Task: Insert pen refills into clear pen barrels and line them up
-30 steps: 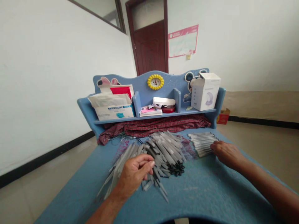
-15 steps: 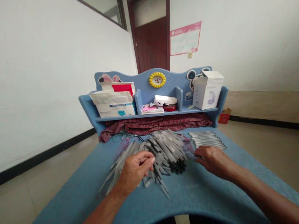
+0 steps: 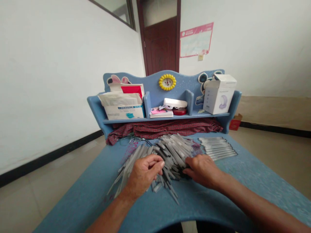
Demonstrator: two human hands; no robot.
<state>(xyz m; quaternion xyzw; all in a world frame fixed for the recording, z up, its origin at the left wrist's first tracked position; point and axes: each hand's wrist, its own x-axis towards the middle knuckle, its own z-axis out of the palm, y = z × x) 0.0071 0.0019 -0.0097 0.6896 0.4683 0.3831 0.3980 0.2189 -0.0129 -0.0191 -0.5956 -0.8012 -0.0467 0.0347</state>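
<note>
Translucent tubes seemingly touch the half-curled right hand.

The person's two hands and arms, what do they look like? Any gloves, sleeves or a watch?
The left hand and right hand wear no gloves, and no rings show. Both forearms look bare too: no sleeves, watch or bracelet in view.

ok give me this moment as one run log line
left hand: curled, over loose tubes | right hand: at their right side | tube row: farther right, on blue table
</note>
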